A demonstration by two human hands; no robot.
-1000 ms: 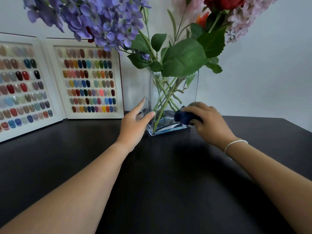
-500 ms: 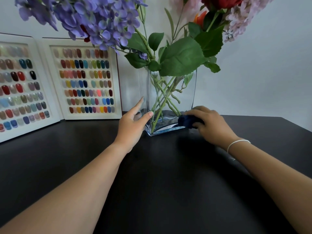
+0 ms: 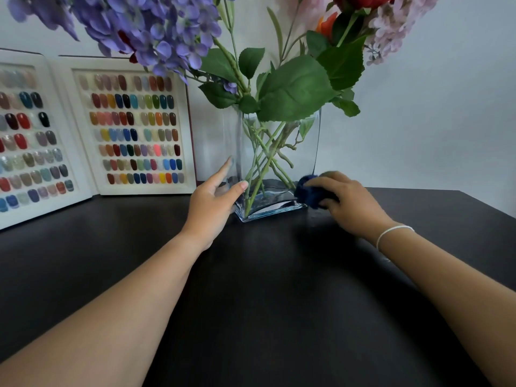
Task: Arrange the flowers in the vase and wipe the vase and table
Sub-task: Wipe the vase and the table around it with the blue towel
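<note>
A dark surface (image 3: 265,289) is set against a pale wall, and a clear rectangular glass vase (image 3: 275,163) is stood upright on it near the back edge. Green stems are crossed inside the vase, and above its rim purple flowers (image 3: 145,26), broad green leaves (image 3: 296,88), a red bloom (image 3: 360,0) and pale pink flowers (image 3: 396,26) are spread. The lower left corner of the vase is braced by the left hand (image 3: 212,202), whose grip is held wide, with the thumb laid against the front face and the fingers stretched along the left side. A dark blue cloth (image 3: 310,191) is bunched in the narrow grip of the right hand (image 3: 349,202) and is pressed against the vase's lower right corner, just above the surface. A thin white band (image 3: 391,233) is worn on the right wrist. Two white-framed boards of coloured nail samples (image 3: 134,129) are leaned against the wall to the left of the vase.
</note>
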